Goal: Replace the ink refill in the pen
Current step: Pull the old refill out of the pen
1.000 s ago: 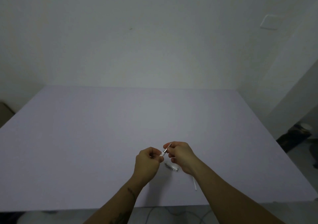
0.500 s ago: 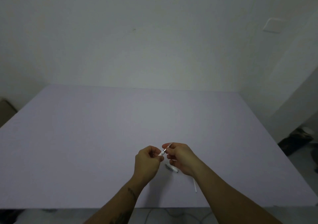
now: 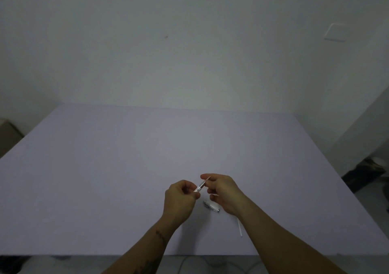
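Note:
My left hand (image 3: 180, 198) is closed around the lower part of a pen barrel (image 3: 199, 188), most of it hidden in the fist. A thin ink refill (image 3: 206, 180) sticks out of the barrel's upper end, pinched between the thumb and fingers of my right hand (image 3: 224, 191). Both hands hover just above the table, almost touching. Below them on the table lies a short white and silver pen part (image 3: 211, 206). A second thin white refill (image 3: 239, 228) lies beside my right forearm, partly hidden by it.
The pale lilac table (image 3: 126, 168) reaches back to a white wall. Its front edge runs just under my forearms. A brown box (image 3: 8, 134) stands off the left edge. Dark clutter (image 3: 366, 170) sits on the floor at right.
The hands have stayed nearly in place over the pen part. My right hand has drawn slightly away, so a little more of the refill shows between the hands.

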`<action>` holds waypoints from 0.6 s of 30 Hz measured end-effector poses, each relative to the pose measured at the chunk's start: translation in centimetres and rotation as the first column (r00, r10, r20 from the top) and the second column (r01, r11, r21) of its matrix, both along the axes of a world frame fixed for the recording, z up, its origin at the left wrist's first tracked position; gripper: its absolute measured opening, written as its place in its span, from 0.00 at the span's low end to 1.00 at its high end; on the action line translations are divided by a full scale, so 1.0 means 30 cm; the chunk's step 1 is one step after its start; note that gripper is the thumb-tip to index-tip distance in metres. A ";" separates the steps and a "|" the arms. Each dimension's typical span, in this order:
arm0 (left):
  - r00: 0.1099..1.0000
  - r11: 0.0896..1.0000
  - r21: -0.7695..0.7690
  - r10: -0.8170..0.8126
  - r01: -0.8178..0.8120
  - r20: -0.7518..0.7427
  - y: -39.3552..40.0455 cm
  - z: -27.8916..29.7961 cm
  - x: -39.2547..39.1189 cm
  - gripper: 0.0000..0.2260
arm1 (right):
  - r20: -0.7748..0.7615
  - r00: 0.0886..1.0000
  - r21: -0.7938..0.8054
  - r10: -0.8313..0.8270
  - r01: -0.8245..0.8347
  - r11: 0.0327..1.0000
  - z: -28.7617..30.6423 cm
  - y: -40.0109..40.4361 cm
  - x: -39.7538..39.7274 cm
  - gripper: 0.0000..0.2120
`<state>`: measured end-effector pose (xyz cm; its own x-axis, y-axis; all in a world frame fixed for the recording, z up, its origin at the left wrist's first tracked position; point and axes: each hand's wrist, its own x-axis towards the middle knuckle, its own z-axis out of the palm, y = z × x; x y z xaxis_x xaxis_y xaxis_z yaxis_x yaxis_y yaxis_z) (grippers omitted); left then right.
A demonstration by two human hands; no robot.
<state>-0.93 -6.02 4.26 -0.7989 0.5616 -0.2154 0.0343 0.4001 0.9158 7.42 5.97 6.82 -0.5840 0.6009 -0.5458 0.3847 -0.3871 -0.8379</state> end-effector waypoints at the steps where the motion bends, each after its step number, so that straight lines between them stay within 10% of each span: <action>1: 1.000 1.000 0.001 -0.001 0.001 0.000 0.001 0.000 -0.001 0.09 | 0.009 1.000 -0.013 -0.003 0.003 1.000 -0.002 0.000 0.000 0.09; 18: 1.000 1.000 -0.020 -0.017 0.017 0.002 0.012 -0.014 -0.012 0.09 | 0.104 0.994 0.015 -0.021 0.020 1.000 -0.026 0.010 -0.013 0.06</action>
